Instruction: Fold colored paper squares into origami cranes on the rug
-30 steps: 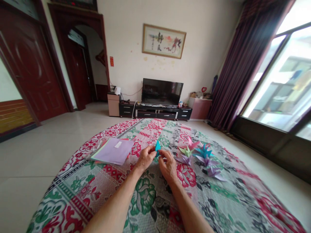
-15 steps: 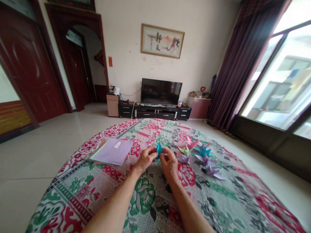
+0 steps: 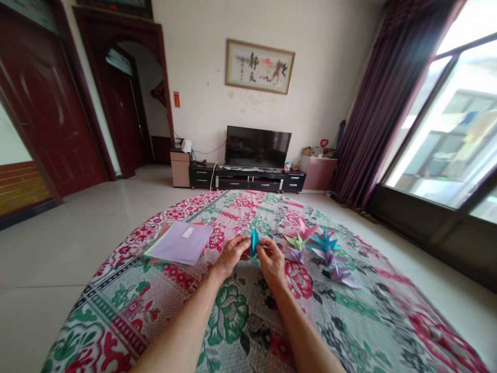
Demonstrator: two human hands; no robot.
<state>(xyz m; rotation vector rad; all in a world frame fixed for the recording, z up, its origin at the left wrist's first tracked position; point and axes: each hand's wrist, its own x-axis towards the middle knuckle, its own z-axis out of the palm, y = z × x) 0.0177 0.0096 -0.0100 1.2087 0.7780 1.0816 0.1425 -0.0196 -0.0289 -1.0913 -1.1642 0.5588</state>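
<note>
While the small teal paper piece is pinched upright between the two hands, it stands just above the flowered cloth, at the middle of that cloth's far half. The left hand has its fingers closed on the piece's left edge and the right hand has its fingers closed on the right edge, so both sets of fingers are clamped on the paper, with the folded point sticking up between them. It is already creased into a narrow pointed form, which suggests the folding is well under way; the piece is too small in this view to tell which fold is in hand, though it has no spread wings or petals like the finished ones. Just to the right of the teal piece lie finished paper figures: a green one, a pink one, a blue-green one and pale purple ones farther right, all resting on the cloth. To the left of the teal piece, well apart from the hands, sits a stack of flat coloured sheets with a lilac sheet on top, which I judge to be unfolded stock. So several figures look done, one is partway, and more sheets remain.
</note>
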